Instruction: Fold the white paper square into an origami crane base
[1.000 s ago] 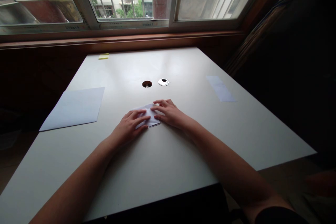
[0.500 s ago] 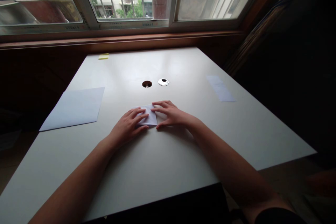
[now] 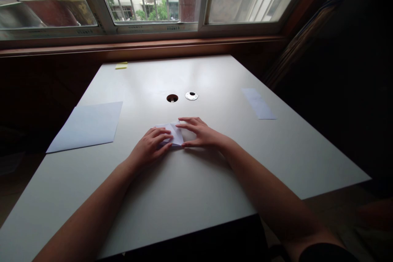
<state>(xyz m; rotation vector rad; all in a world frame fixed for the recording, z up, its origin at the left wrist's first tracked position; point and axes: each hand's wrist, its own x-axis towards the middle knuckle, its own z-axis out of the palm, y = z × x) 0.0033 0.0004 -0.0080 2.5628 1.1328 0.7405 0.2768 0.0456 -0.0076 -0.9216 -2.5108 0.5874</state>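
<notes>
A small folded sheet of white paper point(image 3: 175, 133) lies on the table between my hands, with crease lines on its upper face. My left hand point(image 3: 153, 141) rests over its left part, fingers spread on top and thumb at the near edge. At the right side, my right hand point(image 3: 198, 133) is open, its thumb touching the near right corner and its fingertips at the far right edge. The paper's left portion is hidden under my left hand.
The white table point(image 3: 190, 196) carries a larger white sheet point(image 3: 89, 125) at left, a narrow paper strip point(image 3: 258, 103) at right and a yellow sticky pad point(image 3: 121, 65) at the back. A cable hole point(image 3: 172, 98) and its round cover point(image 3: 191, 96) lie beyond my hands.
My left thumb has drawn back slightly to the left along the near edge. My right thumb has shifted a little toward the paper's corner. The paper stays in place.
</notes>
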